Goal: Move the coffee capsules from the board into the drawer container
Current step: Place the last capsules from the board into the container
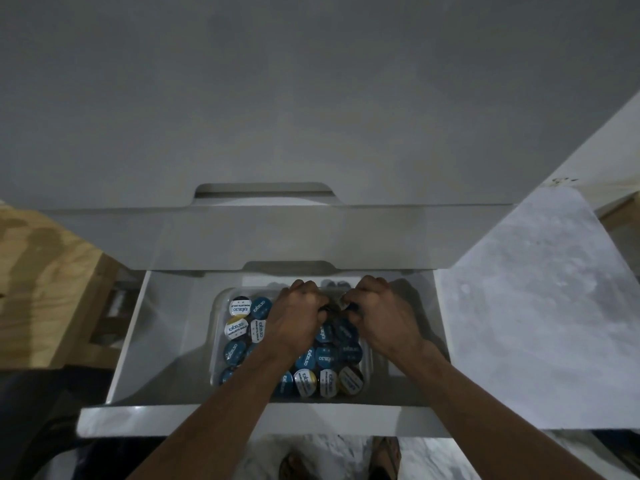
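A clear plastic container (217,341) sits in the open white drawer (166,341). It is packed with several coffee capsules (239,328) with blue, white and yellow foil lids. Both hands are down over the container's far end. My left hand (294,317) is curled with a dark capsule under its fingers. My right hand (377,313) is curled around a capsule (344,303) whose pale lid edge shows. The hands nearly touch each other. The board is not in view.
A closed white drawer front (263,233) with a cut-out handle is above the open one. A wooden surface (45,282) lies left. A marbled white surface (540,306) lies right. The drawer's front edge (173,422) crosses under my forearms; sandalled feet show below.
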